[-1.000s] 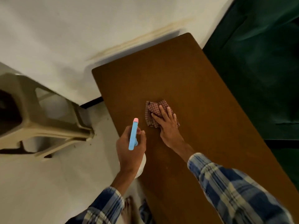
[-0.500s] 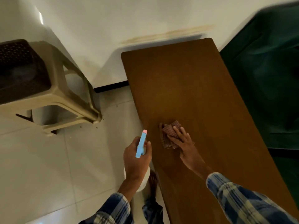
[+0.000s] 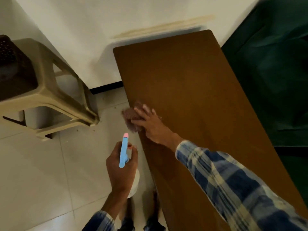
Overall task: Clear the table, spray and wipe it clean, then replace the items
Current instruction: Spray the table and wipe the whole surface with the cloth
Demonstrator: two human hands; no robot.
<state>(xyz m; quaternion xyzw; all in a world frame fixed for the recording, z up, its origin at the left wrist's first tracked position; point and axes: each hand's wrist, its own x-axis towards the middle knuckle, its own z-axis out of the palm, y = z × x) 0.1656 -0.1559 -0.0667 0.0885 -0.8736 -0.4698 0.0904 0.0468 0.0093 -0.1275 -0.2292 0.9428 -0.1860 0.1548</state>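
A: What does the head camera show of the right hand?
B: The right hand [image 3: 150,124] lies flat on a reddish cloth [image 3: 130,118]. Its fingers are straight and spread, pressing the cloth onto the brown worktop [image 3: 191,80] at the edge on the left hand's side. The cloth is blurred, and part of it seems to hang past that edge.
A: And the left hand?
B: The left hand [image 3: 121,167] is off the worktop, over the tiled floor [image 3: 41,172] and nearer the body than the right hand. Its fingers curl round a spray bottle [image 3: 123,152]. The bottle's blue head has a pink tip pointing away from the body, and its white body shows under the hand.
A: Anything else nearby?
B: A beige plastic stool [image 3: 50,90] stands on the floor, beyond the left hand and to its left. Dark green fabric [image 3: 275,72] lies past the worktop, to the right of the right hand.
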